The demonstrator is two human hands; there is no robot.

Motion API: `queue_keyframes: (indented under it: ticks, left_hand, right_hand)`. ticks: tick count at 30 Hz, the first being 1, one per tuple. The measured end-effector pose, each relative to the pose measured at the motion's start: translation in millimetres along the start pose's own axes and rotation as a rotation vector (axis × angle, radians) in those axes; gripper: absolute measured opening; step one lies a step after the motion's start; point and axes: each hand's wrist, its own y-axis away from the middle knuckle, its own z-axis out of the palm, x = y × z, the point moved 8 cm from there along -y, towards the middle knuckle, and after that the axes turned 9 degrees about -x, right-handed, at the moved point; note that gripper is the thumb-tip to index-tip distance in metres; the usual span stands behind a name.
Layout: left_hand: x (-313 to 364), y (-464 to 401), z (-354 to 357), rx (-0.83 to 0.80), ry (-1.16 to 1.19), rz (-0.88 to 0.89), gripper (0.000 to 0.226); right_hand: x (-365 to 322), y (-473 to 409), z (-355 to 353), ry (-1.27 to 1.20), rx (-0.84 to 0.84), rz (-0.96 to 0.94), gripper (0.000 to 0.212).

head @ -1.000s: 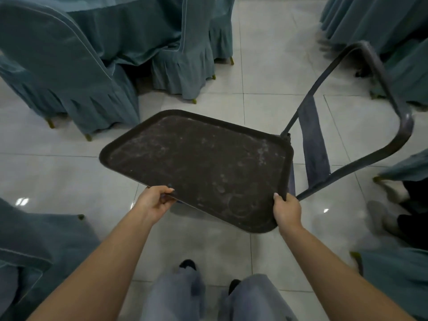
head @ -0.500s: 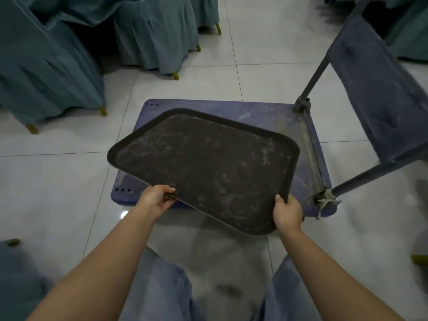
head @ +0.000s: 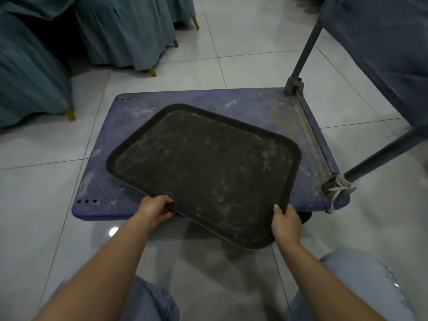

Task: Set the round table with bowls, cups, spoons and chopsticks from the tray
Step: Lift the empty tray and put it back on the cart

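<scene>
The tray [head: 203,172] is dark brown, rectangular with rounded corners and a raised rim; its scuffed face shows pale smears; it sits askew, nothing on it.

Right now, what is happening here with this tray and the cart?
A person holds a dark tray by its near edge, with the left hand and the right hand each gripping a side. The tray carries nothing. It is over the deck of a blue platform cart on the tiled floor; whether it already touches the deck is not clear. Chairs with teal covers stand behind the cart. No bowls, cups, spoons or chopsticks are visible.
</scene>
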Motion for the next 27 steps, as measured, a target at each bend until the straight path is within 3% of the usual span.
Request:
queue_keyframes:
  ticks: [5,9,12,15,17,19,21,24,27]
  left_hand:
    - [-9.2,-6.8,-0.6,-0.064,-0.327,-0.123,0.016]
    - [-6.3,-18.7,-0.3,-0.076,-0.4,-0.166,0.01]
    - [3.6,-35.3,-1.6,-0.036,-0.409,-0.077,0.006]
    - [27.6,-46.8,-12.8,0.132,-0.607,0.118,0.018]
    - [34.5,-52.2,-14.2,0.129,-0.627,0.154,0.021]
    - [38.3,-55.3,-15.0,0.094,-0.566,0.171,0.018]
    - [35.3,-48.3,-12.2,0.039,-0.533,0.135,0.024]
    - [9.6,-28.7,5.1,-0.082,-0.74,-0.054,0.035]
    - [-11.8,-18.2,21.1,-0.112,-0.988,-0.226,0.048]
  right_hand:
    - [22.4,-23.0,7.9,0.103,-0.203,0.031,0.027]
    - [43.5,-16.7,20.1,0.131,-0.4,0.13,0.02]
    - [55.9,9.4,31.6,0.216,-0.627,0.285,0.021]
    - [46.0,28.4,35.7,0.489,-0.888,0.361,0.043]
    - [9.7,4.9,31.3,0.595,-0.751,0.124,0.047]
    - [-40.3,-26.3,14.2,0.588,-0.428,-0.189,0.042]
    - [-75.6,-50.0,-11.1,0.477,-0.125,-0.385,0.036]
    - [-89.7,-84.8,-40.8,0.476,0.172,-0.489,0.023]
    - [-82.0,-114.6,-44.8,0.632,0.22,-0.429,0.039]
